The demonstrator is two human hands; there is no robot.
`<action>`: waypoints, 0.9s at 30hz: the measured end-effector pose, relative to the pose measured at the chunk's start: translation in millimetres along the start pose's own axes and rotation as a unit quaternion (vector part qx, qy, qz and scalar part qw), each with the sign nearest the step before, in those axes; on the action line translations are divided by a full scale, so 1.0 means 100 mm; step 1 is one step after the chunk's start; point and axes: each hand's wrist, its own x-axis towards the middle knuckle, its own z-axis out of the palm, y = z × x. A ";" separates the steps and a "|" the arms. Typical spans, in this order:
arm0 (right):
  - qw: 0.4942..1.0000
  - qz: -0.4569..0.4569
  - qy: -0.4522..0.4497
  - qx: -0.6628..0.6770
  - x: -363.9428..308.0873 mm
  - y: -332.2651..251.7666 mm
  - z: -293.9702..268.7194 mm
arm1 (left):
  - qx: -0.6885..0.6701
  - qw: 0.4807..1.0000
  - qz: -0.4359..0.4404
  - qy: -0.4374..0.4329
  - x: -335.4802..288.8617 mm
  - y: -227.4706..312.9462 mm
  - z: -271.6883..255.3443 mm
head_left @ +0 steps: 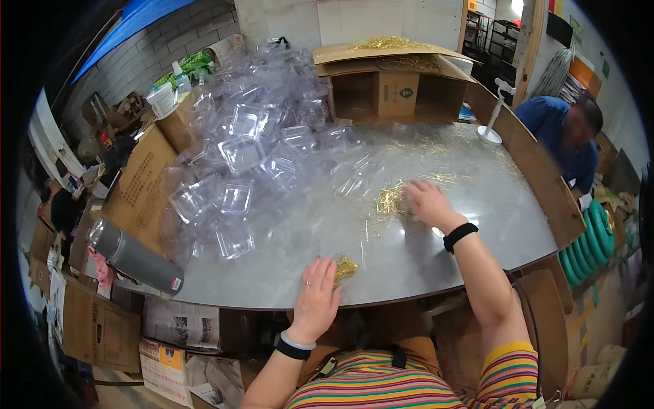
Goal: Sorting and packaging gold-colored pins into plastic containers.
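Note:
On the grey tabletop lies a loose heap of thin, gold-coloured wire pieces (391, 199), too small to tell exactly what kind. My right hand (430, 204) rests at the heap's right side, fingers stretched toward it and a little blurred. Near the front edge, a smaller bunch of the gold wire pieces (346, 269) sits against the fingers of my left hand (317, 294). That hand lies palm down with its fingers extended, touching the bunch from the left. A few single gold pieces (363, 251) are scattered between the two piles.
A large pile of clear plastic boxes (248, 153) covers the table's left and back. A grey tumbler (133, 255) leans at the left front. Behind stands an open cardboard box (436, 102) with gold pieces on top. A white stand (489, 135) is back right; beyond, a person (562, 140) bends over.

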 end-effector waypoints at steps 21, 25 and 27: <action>0.985 0.090 -0.146 -0.016 -1.03 -0.37 -0.11 | 0.023 0.999 0.023 0.033 -0.07 -0.03 0.09; 0.986 0.141 -0.076 -0.035 -1.25 -0.41 -0.01 | 0.043 0.998 0.027 0.041 -0.06 -0.03 0.13; 0.989 0.135 -0.043 -0.039 -1.33 -0.45 0.05 | 0.067 0.997 0.024 0.042 -0.07 -0.03 0.14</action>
